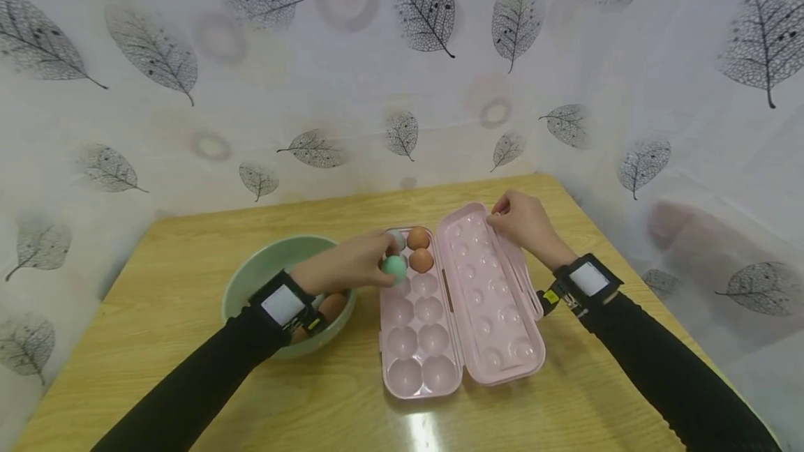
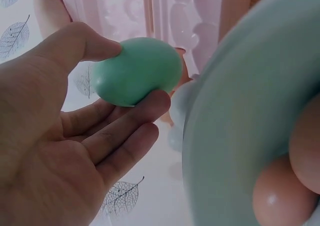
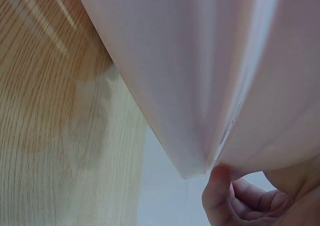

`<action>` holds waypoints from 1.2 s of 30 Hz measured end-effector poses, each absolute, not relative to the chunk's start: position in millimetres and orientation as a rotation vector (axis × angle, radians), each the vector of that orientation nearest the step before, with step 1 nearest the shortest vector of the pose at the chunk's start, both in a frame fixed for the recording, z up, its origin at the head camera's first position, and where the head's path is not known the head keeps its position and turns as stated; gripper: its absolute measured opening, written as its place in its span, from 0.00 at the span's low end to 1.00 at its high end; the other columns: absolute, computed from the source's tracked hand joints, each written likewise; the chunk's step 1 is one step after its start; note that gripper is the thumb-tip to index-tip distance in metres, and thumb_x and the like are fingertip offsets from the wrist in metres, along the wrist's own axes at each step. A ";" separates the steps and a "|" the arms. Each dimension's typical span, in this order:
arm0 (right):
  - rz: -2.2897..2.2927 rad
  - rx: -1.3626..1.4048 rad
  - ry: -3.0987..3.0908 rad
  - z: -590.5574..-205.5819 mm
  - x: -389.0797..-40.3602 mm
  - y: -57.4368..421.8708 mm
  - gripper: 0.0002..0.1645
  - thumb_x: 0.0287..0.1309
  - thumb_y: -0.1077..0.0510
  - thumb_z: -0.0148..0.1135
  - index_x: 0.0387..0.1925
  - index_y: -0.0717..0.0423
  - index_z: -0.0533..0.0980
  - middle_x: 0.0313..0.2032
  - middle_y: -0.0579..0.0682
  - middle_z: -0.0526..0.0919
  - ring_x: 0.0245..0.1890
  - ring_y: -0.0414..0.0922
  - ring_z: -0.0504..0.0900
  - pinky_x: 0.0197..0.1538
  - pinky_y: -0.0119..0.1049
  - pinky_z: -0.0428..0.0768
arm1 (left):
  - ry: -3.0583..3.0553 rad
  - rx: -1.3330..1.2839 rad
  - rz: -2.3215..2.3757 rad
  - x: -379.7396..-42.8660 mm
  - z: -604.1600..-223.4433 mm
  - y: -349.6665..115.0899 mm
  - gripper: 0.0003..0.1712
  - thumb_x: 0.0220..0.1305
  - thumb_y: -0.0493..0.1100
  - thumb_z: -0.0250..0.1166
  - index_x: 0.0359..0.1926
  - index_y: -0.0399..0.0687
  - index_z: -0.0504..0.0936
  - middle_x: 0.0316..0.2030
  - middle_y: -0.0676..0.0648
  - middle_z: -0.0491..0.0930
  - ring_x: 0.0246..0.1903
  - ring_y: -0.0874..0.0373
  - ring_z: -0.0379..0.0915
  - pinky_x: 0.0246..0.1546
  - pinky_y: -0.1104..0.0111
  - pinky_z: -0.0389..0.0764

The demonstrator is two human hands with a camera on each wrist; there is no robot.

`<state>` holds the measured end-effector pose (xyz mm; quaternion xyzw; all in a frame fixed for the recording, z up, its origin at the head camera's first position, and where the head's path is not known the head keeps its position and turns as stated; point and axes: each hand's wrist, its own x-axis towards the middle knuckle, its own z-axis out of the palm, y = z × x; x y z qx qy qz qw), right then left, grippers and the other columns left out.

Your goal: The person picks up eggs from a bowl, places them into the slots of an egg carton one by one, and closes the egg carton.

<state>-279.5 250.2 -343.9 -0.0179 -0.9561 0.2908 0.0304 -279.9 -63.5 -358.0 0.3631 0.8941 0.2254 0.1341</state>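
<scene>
My left hand (image 1: 352, 260) pinches a green egg (image 2: 142, 71) between thumb and fingers, over the far left part of a pink egg carton (image 1: 402, 340). Two brown eggs (image 1: 420, 261) sit in the far cups of its right column. Pale eggs (image 2: 182, 103) lie in the left column, partly hidden by my fingers in the head view. At the carton's far right, my right hand (image 1: 524, 225) pinches the edge of the open pink lid (image 1: 486, 298), close to its far corner. The right wrist view shows the thumb against that edge (image 3: 212, 161).
A light green bowl (image 1: 251, 274) stands left of the carton, under my left wrist. Brown eggs (image 2: 282, 196) and something pale lie inside it. The wooden table (image 1: 182, 284) ends at a leaf-patterned cloth (image 1: 352, 89) at the back and sides.
</scene>
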 end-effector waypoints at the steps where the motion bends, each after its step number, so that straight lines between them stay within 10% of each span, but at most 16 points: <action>1: 0.896 -0.059 -2.948 -343.9 -279.7 250.2 0.15 0.62 0.57 0.63 0.44 0.66 0.76 0.40 0.62 0.80 0.37 0.51 0.78 0.34 0.33 0.76 | 2.587 1.049 0.650 -280.5 -357.8 -62.2 0.21 0.55 0.42 0.70 0.50 0.43 0.78 0.39 0.49 0.77 0.38 0.57 0.72 0.38 0.70 0.76; 36: 0.861 -0.067 -2.948 -347.5 -280.4 250.7 0.14 0.61 0.57 0.63 0.43 0.65 0.76 0.39 0.61 0.80 0.36 0.50 0.78 0.33 0.32 0.74 | 2.580 1.041 0.363 -292.3 -383.9 -51.0 0.16 0.62 0.46 0.73 0.48 0.48 0.80 0.39 0.52 0.77 0.39 0.57 0.72 0.45 0.65 0.78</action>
